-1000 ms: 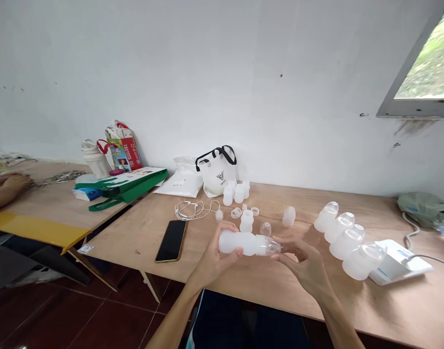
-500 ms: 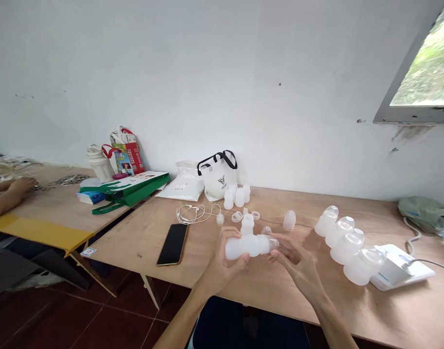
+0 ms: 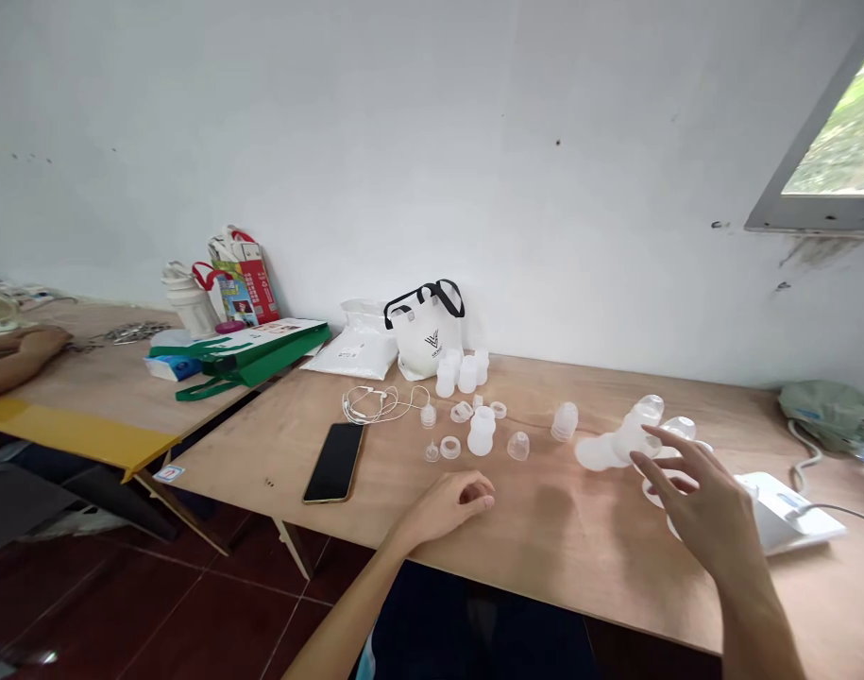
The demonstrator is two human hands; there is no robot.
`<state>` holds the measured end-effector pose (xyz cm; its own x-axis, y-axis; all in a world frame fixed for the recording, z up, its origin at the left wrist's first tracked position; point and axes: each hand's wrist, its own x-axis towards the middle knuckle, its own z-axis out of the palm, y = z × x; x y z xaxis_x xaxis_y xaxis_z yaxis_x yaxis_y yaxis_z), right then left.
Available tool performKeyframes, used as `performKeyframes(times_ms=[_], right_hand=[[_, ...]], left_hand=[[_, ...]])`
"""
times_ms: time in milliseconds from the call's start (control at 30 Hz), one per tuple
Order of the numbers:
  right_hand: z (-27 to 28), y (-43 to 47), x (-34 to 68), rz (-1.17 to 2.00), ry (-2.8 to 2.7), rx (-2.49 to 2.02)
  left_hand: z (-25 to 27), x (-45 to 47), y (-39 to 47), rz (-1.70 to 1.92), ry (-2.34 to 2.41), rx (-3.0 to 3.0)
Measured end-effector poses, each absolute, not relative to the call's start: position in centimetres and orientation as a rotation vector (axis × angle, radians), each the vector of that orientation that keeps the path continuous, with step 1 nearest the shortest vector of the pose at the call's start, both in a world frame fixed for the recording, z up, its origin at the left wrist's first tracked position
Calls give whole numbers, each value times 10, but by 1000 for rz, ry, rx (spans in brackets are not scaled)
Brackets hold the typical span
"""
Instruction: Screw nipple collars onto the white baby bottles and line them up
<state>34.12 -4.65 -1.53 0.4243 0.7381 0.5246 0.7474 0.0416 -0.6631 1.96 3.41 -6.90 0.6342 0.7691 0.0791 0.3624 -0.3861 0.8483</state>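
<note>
My right hand [image 3: 697,496] is at the right of the table, thumb and index finger around the cap end of a milky-white feeding bottle [image 3: 596,452]. The bottle lies sideways, its base pointing left; the fingers partly hide its other end. Behind it stands a capped bottle [image 3: 642,420], one of several in a row partly covered by my hand. My left hand [image 3: 451,505] rests near the table's front edge, loosely curled with a gap between thumb and fingers, and nothing shows in it. Ahead of it are an uncapped bottle [image 3: 481,433], a clear cap [image 3: 518,446], a ring [image 3: 449,448] and a teat [image 3: 432,451].
A black phone [image 3: 333,463] and white earphones [image 3: 379,404] lie at left. Several small bottles [image 3: 466,374] stand before a white bag [image 3: 428,335]. A clear cap [image 3: 565,422] stands mid-table; a white device [image 3: 792,515] with a cable is at right. Another person's arm [image 3: 25,359] shows far left.
The bottle has gone from between both hands to the right with my right hand, beside the row. My left hand has let go and lowered toward the table edge.
</note>
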Motion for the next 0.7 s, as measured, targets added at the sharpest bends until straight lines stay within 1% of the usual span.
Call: performKeyframes(times_ms=[133, 367, 700], right_hand=[[-23, -49, 367, -165, -1351, -1850], [-37, -43, 381, -142, -1351, -1981], [-32, -50, 377, -210, -1301, -1991]], left_hand=[[-80, 26, 39, 641, 902, 2017], [-84, 26, 40, 681, 891, 2023], [-84, 27, 40, 672, 901, 2040]])
